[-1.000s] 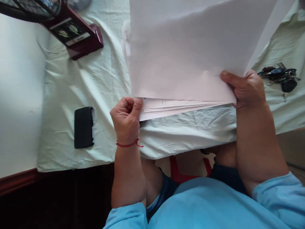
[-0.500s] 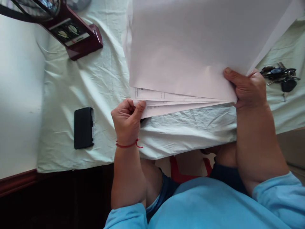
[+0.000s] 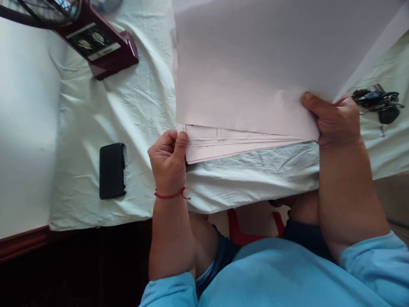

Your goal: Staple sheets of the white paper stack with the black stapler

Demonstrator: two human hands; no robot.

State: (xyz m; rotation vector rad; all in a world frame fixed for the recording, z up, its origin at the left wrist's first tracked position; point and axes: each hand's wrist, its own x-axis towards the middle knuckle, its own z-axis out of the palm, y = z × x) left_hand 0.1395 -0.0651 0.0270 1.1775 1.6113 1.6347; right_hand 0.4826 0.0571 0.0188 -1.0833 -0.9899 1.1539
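A stack of white paper sheets (image 3: pixel 249 76) is held up above the cloth-covered table. My right hand (image 3: pixel 335 117) grips the stack at its near right corner, thumb on top and fingers hidden beneath. At the near left corner, my left hand (image 3: pixel 168 155) pinches the papers' edges between thumb and curled fingers. The top sheet looks blank. Below its near edge, several sheets (image 3: pixel 220 149) with faint print fan out, spread at the left and meeting at the right. A small dark thing shows beside my left thumb, too hidden to name.
A black phone (image 3: pixel 111 170) lies on the pale green cloth (image 3: pixel 86 115) at the left. Behind it stands a dark red fan base (image 3: pixel 111 55) with knobs. A bunch of keys (image 3: pixel 380 100) rests at the right. Below the table edge is a red stool (image 3: pixel 234 226).
The top sheet's near left corner has dropped slightly toward me. My left thumb has shifted a little left and up along the sheets' edges. My right hand keeps its grip, moving slightly right.
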